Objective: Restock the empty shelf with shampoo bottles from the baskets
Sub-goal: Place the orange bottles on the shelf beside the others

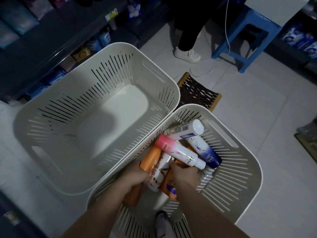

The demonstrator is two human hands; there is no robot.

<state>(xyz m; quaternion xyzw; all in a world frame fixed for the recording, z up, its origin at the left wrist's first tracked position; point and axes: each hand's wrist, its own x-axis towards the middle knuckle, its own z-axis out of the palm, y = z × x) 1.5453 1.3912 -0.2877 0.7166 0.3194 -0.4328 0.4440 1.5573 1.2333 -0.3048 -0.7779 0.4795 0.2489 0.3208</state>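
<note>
Two white slotted baskets stand on the floor. The left basket [51,152] holds nothing. The right basket [240,177] holds several shampoo bottles: a pink-capped white bottle [178,152], a blue and white tube [204,150], a white bottle [188,128] and orange bottles. My left hand [135,176] grips an orange bottle [151,157] inside this basket. My right hand [185,174] curls round another orange bottle [169,188] beside a white and orange bottle [159,172]. The dark shelf [51,40] runs along the upper left.
A small woven stool [197,91] sits behind the right basket. A person's leg and white shoe [187,54] stand further back, next to a blue plastic stool [243,36] with a white cable. Packaged goods fill shelves at left and right. My foot [162,220] shows below.
</note>
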